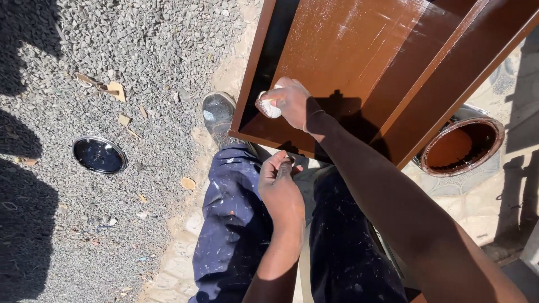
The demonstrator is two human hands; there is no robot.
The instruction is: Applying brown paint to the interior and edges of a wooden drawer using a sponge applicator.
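Outdoors: right hand [292, 104] grips a white rag [268, 106] against the brown panel [359, 62] (glossy); left hand [281, 191] closed on the panel's edge, above gravel [112, 67].

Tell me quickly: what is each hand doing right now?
Right hand: closed on a small white wad, pressed to the glossy brown wooden panel.
Left hand: fingers curled round a slim dark object; kind unclear.

**A:** where's everything sitting?

**B:** panel [359, 62] up top, right hand [292, 104] on its near-left corner holding a rag [268, 106]. left hand [281, 193] just below. paint can [463, 147] right of the panel, lid [99, 155] far left on gravel [140, 56].
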